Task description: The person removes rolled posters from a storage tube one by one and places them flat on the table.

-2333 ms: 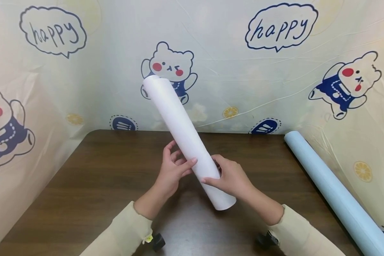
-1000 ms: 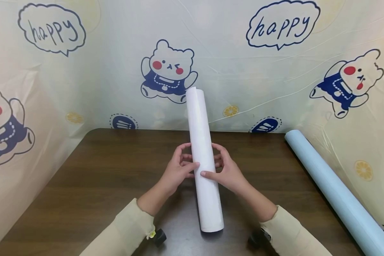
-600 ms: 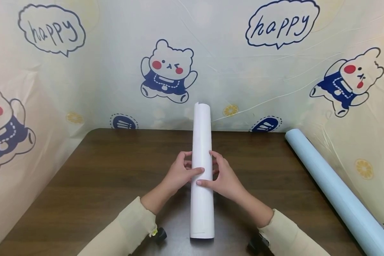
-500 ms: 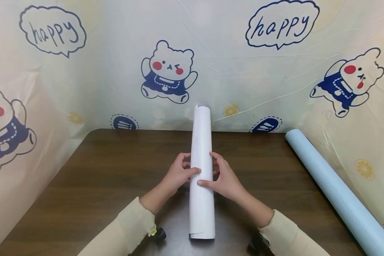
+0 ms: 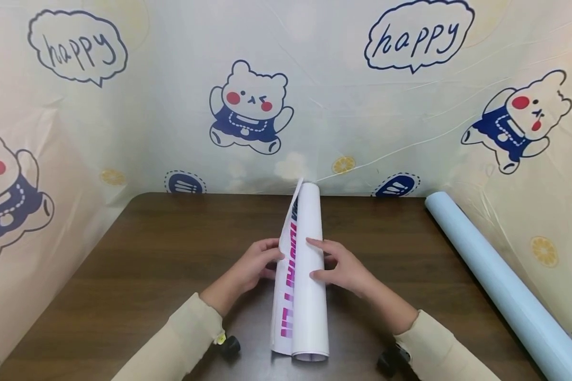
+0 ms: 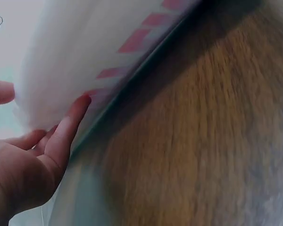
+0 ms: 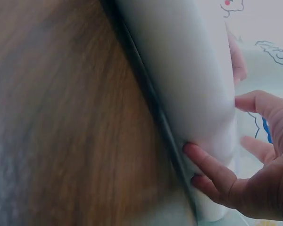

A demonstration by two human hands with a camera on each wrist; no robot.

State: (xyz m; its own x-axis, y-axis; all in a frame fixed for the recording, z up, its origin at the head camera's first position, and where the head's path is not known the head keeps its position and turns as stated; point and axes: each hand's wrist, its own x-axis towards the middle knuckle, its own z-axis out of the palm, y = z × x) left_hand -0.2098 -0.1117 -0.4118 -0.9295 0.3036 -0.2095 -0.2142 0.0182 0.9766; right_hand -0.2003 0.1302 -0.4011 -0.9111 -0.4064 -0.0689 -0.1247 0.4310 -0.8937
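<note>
A white rolled poster [image 5: 310,307] lies lengthwise on the dark wooden table in the head view, partly unrolled on its left side. Pink and purple printing with a dark patch at the far end shows on the inner face of its loose flap [image 5: 280,312]. My left hand [image 5: 253,265] holds the flap's left edge, thumb on top and other fingers mostly hidden. On the roll's right side, my right hand [image 5: 345,269] grips it with thumb and fingers. The left wrist view shows the hand [image 6: 33,169] against the blurred sheet; the right wrist view shows fingers around the roll [image 7: 188,80].
A long light-blue roll [image 5: 500,280] lies along the right edge of the wooden table [image 5: 171,254]. Behind the table and along both sides hangs a sheet [image 5: 324,106] printed with bears and "happy" bubbles.
The poster has come down from a slanted, raised hold to lie straight on the table. Its left edge has opened out, revealing printing, as my left hand moved left with it.
</note>
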